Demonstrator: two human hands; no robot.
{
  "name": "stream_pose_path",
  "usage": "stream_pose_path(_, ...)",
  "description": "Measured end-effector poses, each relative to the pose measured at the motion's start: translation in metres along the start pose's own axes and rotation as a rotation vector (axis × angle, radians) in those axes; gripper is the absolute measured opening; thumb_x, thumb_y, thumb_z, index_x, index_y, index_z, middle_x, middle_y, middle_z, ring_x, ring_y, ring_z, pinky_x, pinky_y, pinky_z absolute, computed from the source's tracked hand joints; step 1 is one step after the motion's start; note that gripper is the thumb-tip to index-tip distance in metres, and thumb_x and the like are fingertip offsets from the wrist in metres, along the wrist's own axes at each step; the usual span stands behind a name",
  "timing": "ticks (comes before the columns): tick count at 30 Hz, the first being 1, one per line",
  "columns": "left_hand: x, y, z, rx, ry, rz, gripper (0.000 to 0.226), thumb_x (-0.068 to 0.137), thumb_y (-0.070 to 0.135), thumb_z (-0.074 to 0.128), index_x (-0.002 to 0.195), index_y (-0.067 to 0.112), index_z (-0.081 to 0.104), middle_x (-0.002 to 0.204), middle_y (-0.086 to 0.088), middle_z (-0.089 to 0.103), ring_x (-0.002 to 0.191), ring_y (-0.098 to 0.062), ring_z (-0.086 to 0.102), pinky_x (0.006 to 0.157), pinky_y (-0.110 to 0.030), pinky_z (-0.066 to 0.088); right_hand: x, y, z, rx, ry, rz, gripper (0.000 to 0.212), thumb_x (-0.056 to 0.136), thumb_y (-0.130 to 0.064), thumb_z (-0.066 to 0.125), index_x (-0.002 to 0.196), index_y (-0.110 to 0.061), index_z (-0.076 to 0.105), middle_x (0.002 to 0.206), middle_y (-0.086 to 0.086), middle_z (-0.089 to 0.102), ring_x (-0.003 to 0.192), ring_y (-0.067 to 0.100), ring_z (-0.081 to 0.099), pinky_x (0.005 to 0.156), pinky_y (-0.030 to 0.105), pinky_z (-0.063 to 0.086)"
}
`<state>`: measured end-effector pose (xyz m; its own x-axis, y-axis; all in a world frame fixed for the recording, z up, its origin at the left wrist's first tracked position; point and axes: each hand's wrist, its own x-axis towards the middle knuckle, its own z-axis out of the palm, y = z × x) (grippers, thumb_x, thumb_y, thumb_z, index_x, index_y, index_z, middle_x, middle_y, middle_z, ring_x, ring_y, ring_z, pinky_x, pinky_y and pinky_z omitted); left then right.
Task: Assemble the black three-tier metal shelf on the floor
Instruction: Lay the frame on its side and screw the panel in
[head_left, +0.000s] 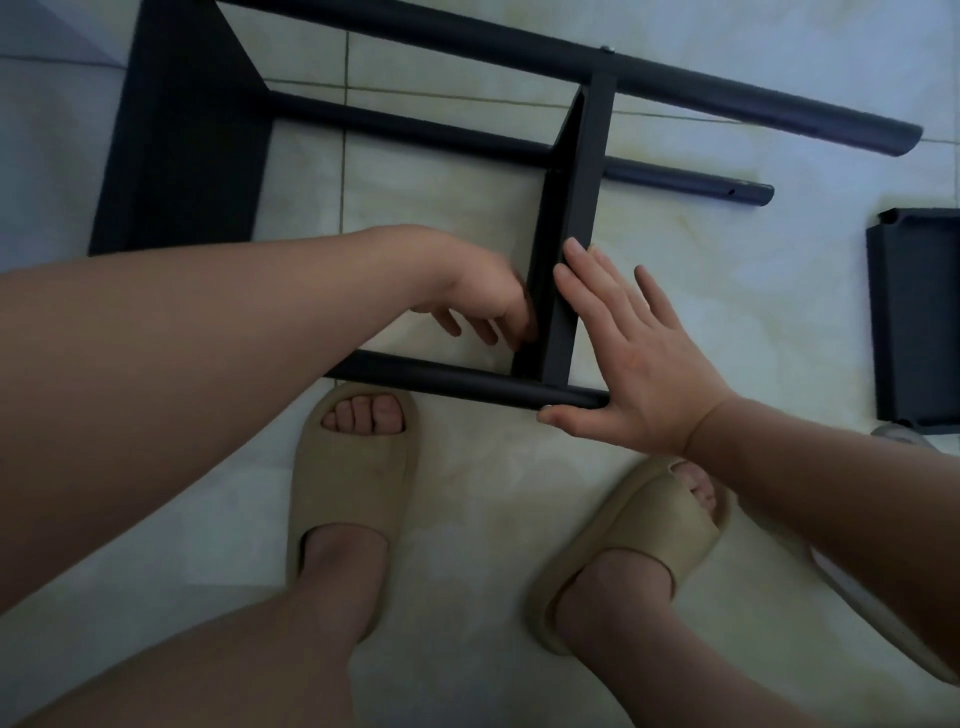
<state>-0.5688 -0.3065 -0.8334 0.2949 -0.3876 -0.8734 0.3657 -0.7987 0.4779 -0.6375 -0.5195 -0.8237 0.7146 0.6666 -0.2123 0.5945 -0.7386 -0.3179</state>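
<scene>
The black metal shelf frame lies on its side on the tiled floor, with long round poles (571, 67) running left to right. One shelf panel (182, 135) stands fixed at the left and a second shelf panel (576, 208) sits across the poles in the middle. My right hand (623, 353) lies flat with straight fingers against the right face of that middle panel, its thumb along the nearest pole (457, 379). My left hand (483, 301) is on the panel's left side, fingers bent down beside it and blurred; whether it holds anything does not show.
A third black shelf panel (914, 322) lies loose on the floor at the right edge. My two feet in beige slippers (353, 478) stand just in front of the nearest pole. The pole ends (758, 195) stick out to the right of the middle panel.
</scene>
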Motion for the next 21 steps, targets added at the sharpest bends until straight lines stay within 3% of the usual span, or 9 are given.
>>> stream_pose_path(2, -0.019, 0.001, 0.002, 0.153, -0.026, -0.1, 0.019, 0.097, 0.04, 0.058, 0.1, 0.028, 0.072, 0.101, 0.011, 0.076, 0.1, -0.009, 0.067, 0.089, -0.036, 0.048, 0.002, -0.004, -0.007, -0.002, -0.047, 0.031, 0.112, 0.082, -0.084, 0.038, 0.162, -0.014, 0.005, 0.17, -0.002, -0.008, 0.156, 0.017, -0.007, 0.126, 0.054, 0.004)
stream_pose_path(4, -0.04, 0.002, 0.006, 0.238, -0.096, -0.196, 0.039, 0.1, 0.056, 0.046, 0.104, 0.026, 0.072, 0.094, 0.009, 0.078, 0.094, -0.013, 0.07, 0.091, -0.036, 0.05, 0.004, -0.011, -0.015, -0.002, -0.117, 0.086, 0.114, 0.079, -0.087, 0.035, 0.162, -0.019, -0.003, 0.168, -0.008, -0.019, 0.156, 0.013, -0.009, 0.126, 0.052, -0.001)
stream_pose_path(6, -0.059, 0.006, 0.014, 0.266, -0.094, -0.204, 0.049, 0.098, 0.062, 0.045, 0.107, 0.021, 0.07, 0.09, 0.004, 0.078, 0.086, -0.016, 0.071, 0.092, -0.036, 0.053, 0.007, -0.018, -0.025, 0.004, -0.195, 0.151, 0.115, 0.078, -0.086, 0.04, 0.161, -0.024, -0.011, 0.165, -0.013, -0.027, 0.156, 0.012, -0.008, 0.126, 0.052, -0.002)
stream_pose_path(10, -0.091, 0.027, 0.032, 0.57, 0.074, -0.112, 0.033, 0.093, 0.037, 0.068, 0.115, 0.012, 0.065, 0.097, -0.003, 0.069, 0.087, -0.021, 0.063, 0.072, -0.031, 0.047, 0.009, -0.031, -0.061, 0.012, -0.31, 0.257, 0.11, 0.084, -0.076, 0.055, 0.162, -0.029, -0.007, 0.168, -0.01, -0.02, 0.157, 0.017, 0.004, 0.126, 0.05, 0.007)
stream_pose_path(14, -0.128, 0.054, 0.029, 0.571, 0.34, -0.019, 0.023, 0.096, 0.018, 0.06, 0.119, 0.014, 0.064, 0.108, -0.007, 0.066, 0.098, -0.025, 0.062, 0.08, -0.034, 0.047, -0.009, -0.039, -0.106, 0.0, -0.242, 0.344, 0.094, 0.093, -0.061, 0.058, 0.162, -0.032, 0.001, 0.171, -0.005, -0.004, 0.156, 0.02, 0.011, 0.125, 0.05, 0.013)
stream_pose_path(18, -0.16, 0.081, 0.02, 0.559, 0.561, 0.019, 0.02, 0.097, 0.016, 0.053, 0.114, 0.016, 0.064, 0.106, -0.006, 0.065, 0.098, -0.027, 0.062, 0.086, -0.038, 0.051, -0.037, -0.041, -0.143, -0.064, -0.179, 0.417, 0.088, 0.096, -0.058, 0.054, 0.161, -0.035, -0.002, 0.171, -0.005, -0.004, 0.157, 0.019, 0.002, 0.126, 0.052, 0.005)
stream_pose_path(21, -0.179, 0.095, 0.022, 0.556, 0.724, -0.024, 0.022, 0.095, 0.015, 0.047, 0.108, 0.028, 0.058, 0.098, 0.002, 0.059, 0.096, -0.026, 0.055, 0.087, -0.044, 0.043, -0.05, -0.044, -0.163, -0.089, -0.08, 0.452, 0.086, 0.097, -0.057, 0.051, 0.161, -0.036, -0.003, 0.171, -0.005, -0.005, 0.157, 0.019, -0.006, 0.126, 0.052, 0.0)
